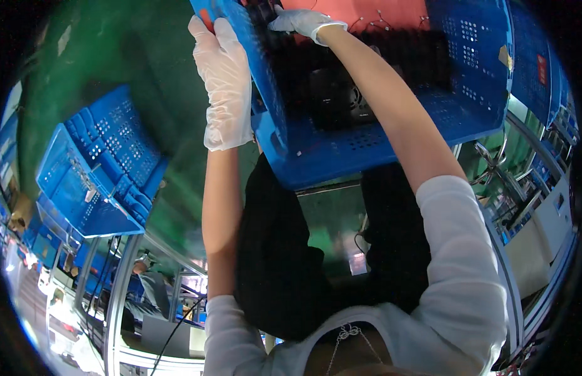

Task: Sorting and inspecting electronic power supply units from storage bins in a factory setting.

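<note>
A large blue plastic crate (338, 168) with perforated walls stands in front of my knees. My left hand (227, 81), in a thin white glove, grips the crate's left rim from outside, its fingers pointing away from me. Inside the crate, near the far left corner, my gloved right hand (300, 22) has its fingers on a dark part (261, 11); their grip is partly hidden in shadow. Black plastic parts (341, 94) fill the near half of the crate. Beyond them lies a red-pink sheet (372, 11) with thin dark wires (380, 24) on it.
Another blue crate (103, 166), with slots and perforated walls, rests tilted on a metal frame (118, 294) at the left. More blue crates (529, 62) stand at the right. A metal-legged stool base (491, 156) is on the green floor (159, 75). Another person (147, 291) sits at lower left.
</note>
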`<action>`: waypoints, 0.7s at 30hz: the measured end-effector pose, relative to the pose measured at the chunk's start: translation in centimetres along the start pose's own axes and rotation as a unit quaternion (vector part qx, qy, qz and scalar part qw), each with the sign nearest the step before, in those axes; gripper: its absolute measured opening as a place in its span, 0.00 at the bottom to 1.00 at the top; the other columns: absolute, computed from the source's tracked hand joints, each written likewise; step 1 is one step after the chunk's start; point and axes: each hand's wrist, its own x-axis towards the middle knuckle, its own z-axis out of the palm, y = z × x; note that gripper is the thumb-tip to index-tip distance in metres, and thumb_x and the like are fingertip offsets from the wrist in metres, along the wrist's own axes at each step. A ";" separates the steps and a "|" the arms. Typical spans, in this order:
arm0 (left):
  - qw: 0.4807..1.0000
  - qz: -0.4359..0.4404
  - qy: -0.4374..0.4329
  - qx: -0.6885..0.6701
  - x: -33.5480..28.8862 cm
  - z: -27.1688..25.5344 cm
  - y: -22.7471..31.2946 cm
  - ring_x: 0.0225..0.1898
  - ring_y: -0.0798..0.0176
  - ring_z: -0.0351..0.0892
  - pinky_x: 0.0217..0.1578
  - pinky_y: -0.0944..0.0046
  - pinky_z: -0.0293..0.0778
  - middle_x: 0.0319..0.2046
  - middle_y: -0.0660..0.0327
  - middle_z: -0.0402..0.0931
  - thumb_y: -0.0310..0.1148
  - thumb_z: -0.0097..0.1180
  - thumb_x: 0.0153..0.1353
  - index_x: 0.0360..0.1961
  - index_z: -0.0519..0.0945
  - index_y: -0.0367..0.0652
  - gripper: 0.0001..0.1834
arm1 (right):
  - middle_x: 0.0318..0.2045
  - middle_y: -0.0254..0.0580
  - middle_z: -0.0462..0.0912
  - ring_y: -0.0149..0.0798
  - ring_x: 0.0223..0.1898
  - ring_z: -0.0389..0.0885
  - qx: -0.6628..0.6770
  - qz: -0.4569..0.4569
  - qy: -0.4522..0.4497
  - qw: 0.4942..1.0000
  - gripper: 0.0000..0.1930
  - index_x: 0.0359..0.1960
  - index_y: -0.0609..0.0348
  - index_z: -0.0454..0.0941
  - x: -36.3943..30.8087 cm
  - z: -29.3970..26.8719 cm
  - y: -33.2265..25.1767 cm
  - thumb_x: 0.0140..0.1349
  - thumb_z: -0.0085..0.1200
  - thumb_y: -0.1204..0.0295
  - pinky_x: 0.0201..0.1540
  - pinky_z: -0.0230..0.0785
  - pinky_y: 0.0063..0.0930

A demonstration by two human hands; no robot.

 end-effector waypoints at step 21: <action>0.989 0.091 -0.050 -0.108 -0.2 5.5 6.9 0.40 0.51 0.78 0.43 0.57 0.72 0.41 0.43 0.79 0.40 0.44 0.72 0.60 0.67 0.29 0.25 | 0.67 0.52 0.65 0.49 0.69 0.61 0.502 0.202 0.001 0.841 0.41 0.67 0.63 0.62 -8.1 -0.6 10.0 0.62 0.51 0.43 0.68 0.55 0.37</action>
